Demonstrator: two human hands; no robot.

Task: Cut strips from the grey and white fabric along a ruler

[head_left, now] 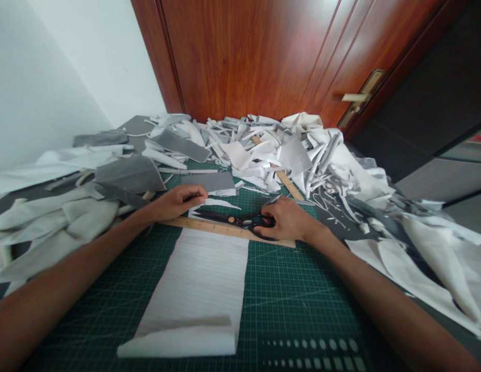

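A strip of white fabric [203,281] lies lengthwise on a green cutting mat [294,305], its near end folded over. A wooden ruler [209,226] crosses its far end. My right hand [289,219] grips the handles of black scissors [228,219], whose blades point left along the ruler. My left hand [178,200] is closed in a pinch on the far edge of the white fabric, just beyond the blade tips. A thin cut sliver of white fabric [220,203] lies behind the scissors.
A heap of white and grey fabric scraps [263,150] covers the back of the table, with a second wooden ruler [284,178] in it. More cloth lies at left [58,217] and right [422,258]. A brown door [263,57] with a handle [358,96] stands behind.
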